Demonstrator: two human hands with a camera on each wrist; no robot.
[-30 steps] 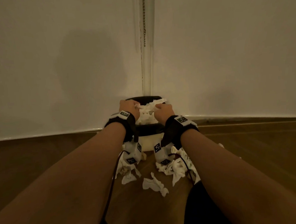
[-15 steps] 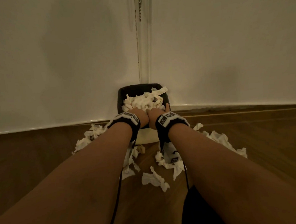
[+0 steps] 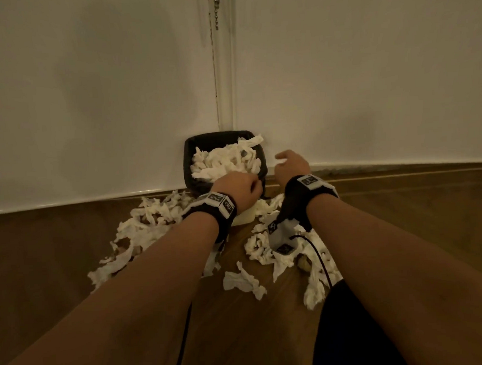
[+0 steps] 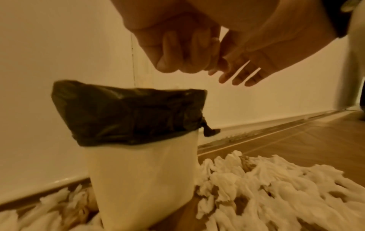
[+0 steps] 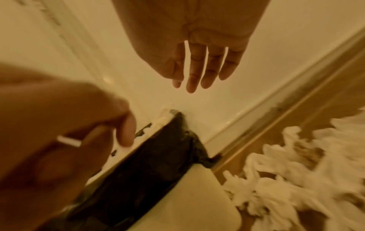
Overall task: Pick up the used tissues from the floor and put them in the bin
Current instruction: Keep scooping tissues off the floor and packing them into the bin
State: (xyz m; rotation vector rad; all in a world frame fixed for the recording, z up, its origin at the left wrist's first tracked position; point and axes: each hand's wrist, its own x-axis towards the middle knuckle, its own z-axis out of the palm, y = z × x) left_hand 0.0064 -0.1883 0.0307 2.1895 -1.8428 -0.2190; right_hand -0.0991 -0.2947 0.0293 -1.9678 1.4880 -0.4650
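A white bin (image 3: pixel 189 168) with a black liner stands in the wall corner, heaped with crumpled tissues (image 3: pixel 227 160). My left hand (image 3: pixel 240 189) hovers at the bin's near rim with its fingers curled and nothing in them; the left wrist view shows the same empty fist (image 4: pixel 177 51) above the liner (image 4: pixel 128 115). To the right of the bin my right hand (image 3: pixel 291 165) is in the air, and its fingers (image 5: pixel 197 67) are straight and spread, holding nothing. More used tissues (image 3: pixel 146 227) lie on the floor left of the bin, others (image 3: pixel 260 246) to its right and in front.
White walls meet behind the bin, with a bead chain (image 3: pixel 216 6) hanging in the corner. The floor (image 3: pixel 69 249) is brown wood. A lone tissue (image 3: pixel 243 281) lies nearest me between my forearms. Black cables run from both wrist cameras.
Both hands brought a tissue over the bin, pushed it down into the heap and let go. Now the left hand is back at the near rim and the right has swung right, open.
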